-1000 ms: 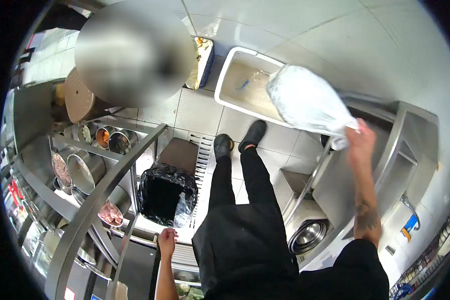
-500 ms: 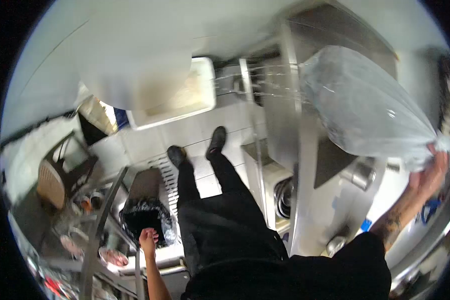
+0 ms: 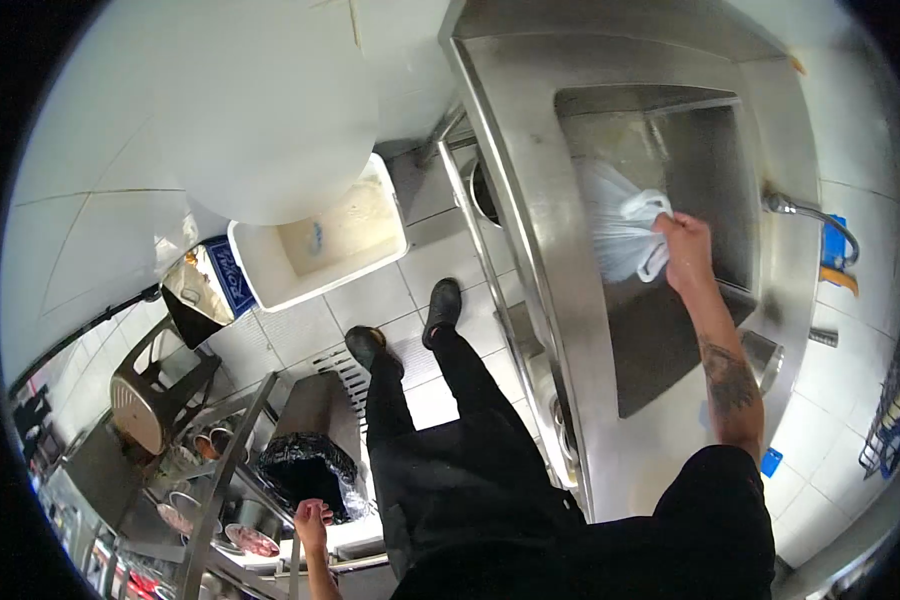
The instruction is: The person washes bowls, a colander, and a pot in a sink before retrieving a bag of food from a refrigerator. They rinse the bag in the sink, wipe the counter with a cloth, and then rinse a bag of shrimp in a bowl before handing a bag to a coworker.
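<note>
My right hand (image 3: pixel 688 250) is closed around the gathered top of a translucent white plastic bag (image 3: pixel 615 220). The bag hangs down into the steel sink (image 3: pixel 650 360), and its lower part is partly hidden by the near rim. What is inside it I cannot make out. On the other side of my body, my left hand (image 3: pixel 313 516) hangs with loosely bent fingers and nothing visible in them. It is beside the black-lined trash bin (image 3: pixel 305 465).
A faucet (image 3: pixel 805 212) reaches in from the wall behind the sink. A white plastic tub (image 3: pixel 320 290) stands on the tiled floor, next to a box with a blue side (image 3: pixel 232 278). Left of the bin is a metal rack (image 3: pixel 205 500) with several containers; a brown chair (image 3: pixel 150 400) stands beyond.
The bag was stretched out over the sink with water streaming from it; now it hangs lower, inside the basin. My right hand has come inward from the far right.
</note>
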`<act>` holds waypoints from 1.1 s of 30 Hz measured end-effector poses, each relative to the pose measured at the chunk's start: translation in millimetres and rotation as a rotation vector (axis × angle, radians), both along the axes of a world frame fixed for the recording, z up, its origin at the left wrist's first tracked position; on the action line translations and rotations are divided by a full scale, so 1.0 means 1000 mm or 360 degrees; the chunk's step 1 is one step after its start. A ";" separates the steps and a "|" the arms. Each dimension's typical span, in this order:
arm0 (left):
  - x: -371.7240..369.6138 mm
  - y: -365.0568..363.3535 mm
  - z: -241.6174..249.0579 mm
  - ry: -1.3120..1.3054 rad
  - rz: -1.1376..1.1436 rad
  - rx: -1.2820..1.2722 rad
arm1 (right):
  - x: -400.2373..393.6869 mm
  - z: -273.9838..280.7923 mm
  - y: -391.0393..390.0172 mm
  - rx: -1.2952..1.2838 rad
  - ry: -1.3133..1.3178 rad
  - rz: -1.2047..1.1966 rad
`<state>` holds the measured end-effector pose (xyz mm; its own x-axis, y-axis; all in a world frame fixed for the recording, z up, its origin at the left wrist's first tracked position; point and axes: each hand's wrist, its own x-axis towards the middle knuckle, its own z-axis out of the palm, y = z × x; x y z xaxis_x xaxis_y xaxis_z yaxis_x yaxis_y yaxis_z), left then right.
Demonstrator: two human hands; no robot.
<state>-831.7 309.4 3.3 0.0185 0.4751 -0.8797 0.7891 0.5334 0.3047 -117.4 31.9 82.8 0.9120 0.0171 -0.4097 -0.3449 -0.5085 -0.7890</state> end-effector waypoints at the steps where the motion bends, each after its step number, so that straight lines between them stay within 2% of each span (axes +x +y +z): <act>1: -0.014 -0.005 -0.003 -0.0019 0.0037 -0.0014 | -0.003 -0.020 0.003 -0.0007 -0.0010 -0.0039; 4: -0.027 -0.016 0.008 -0.0004 0.0116 0.0036 | 0.015 -0.078 -0.005 -0.0184 0.0035 -0.0012; 6: -0.035 -0.022 0.014 0.0074 0.0145 -0.0030 | 0.022 -0.098 0.010 -0.0164 0.0177 -0.0032; 7: -0.054 -0.029 0.002 -0.0025 0.0045 0.0064 | 0.020 -0.097 0.016 -0.0175 0.0171 -0.0068; 8: -0.035 -0.027 0.015 0.0047 -0.0068 0.0028 | 0.024 -0.091 0.027 -0.0174 0.0179 -0.0062; 9: -0.035 -0.028 0.014 0.0140 -0.0117 0.0036 | 0.021 -0.075 0.036 -0.0224 0.0120 0.0231; 10: -0.036 -0.030 0.009 0.0105 -0.0018 0.0035 | 0.017 -0.059 0.043 -0.0508 0.0058 0.0415; 11: -0.054 -0.032 -0.008 0.0106 -0.0085 0.0063 | 0.026 -0.056 0.033 -0.0655 -0.0387 0.0707; 12: -0.049 -0.031 -0.013 0.0050 -0.0025 0.0067 | 0.021 -0.027 0.049 -0.0803 -0.0498 0.0542; 14: -0.035 -0.024 -0.023 -0.0078 0.0175 -0.0024 | 0.026 0.008 0.065 -0.0691 -0.0625 0.0432; 15: -0.040 -0.023 -0.036 -0.0116 0.0145 -0.0047 | 0.017 0.025 0.090 -0.0712 -0.0633 0.0453; 17: -0.039 -0.018 -0.048 -0.0159 0.0147 -0.0089 | -0.023 0.041 0.171 -0.0454 -0.1101 0.0639; 19: -0.048 -0.013 -0.055 -0.0213 0.0221 -0.0085 | -0.093 0.029 0.259 -0.0237 -0.1509 0.1068; 20: -0.052 -0.011 -0.053 -0.0218 0.0337 -0.0057 | -0.140 0.024 0.305 -0.0418 -0.1120 0.1075; 21: -0.057 -0.014 -0.055 -0.0214 0.0460 -0.0039 | -0.163 -0.019 0.331 0.0050 -0.0759 0.1207; 22: -0.073 -0.020 -0.060 -0.0237 0.0563 -0.0039 | -0.185 -0.058 0.356 -0.0027 -0.0429 0.1362; 23: -0.080 -0.024 -0.055 -0.0191 0.0601 -0.0016 | -0.191 -0.138 0.368 0.0122 -0.0528 0.1610; 24: -0.089 -0.031 -0.054 -0.0141 0.0631 0.0002 | -0.204 -0.187 0.385 -0.0176 -0.0271 0.1772; 26: -0.171 -0.084 -0.084 -0.0067 0.0330 0.0049 | -0.202 -0.317 0.396 -0.0696 -0.0319 0.2106; 28: -0.191 -0.117 -0.078 -0.0188 0.0675 -0.0056 | -0.184 -0.429 0.395 -0.1083 -0.0287 0.2394; 30: -0.184 -0.130 -0.059 -0.0092 0.1150 -0.0323 | -0.154 -0.539 0.396 -0.1499 -0.0234 0.2594; 32: -0.148 -0.122 -0.054 0.0494 0.1018 -0.0477 | -0.135 -0.627 0.394 -0.1561 -0.0372 0.2549; 33: -0.170 -0.149 -0.058 0.0547 0.1085 -0.0591 | -0.147 -0.641 0.390 -0.1504 -0.0477 0.2493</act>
<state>-1002.1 160.6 -55.1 -0.4638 -0.0355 -0.8852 0.2756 0.9439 -0.1822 -264.1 421.6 -558.2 0.3258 0.7030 -0.6321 0.8978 -0.4397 -0.0263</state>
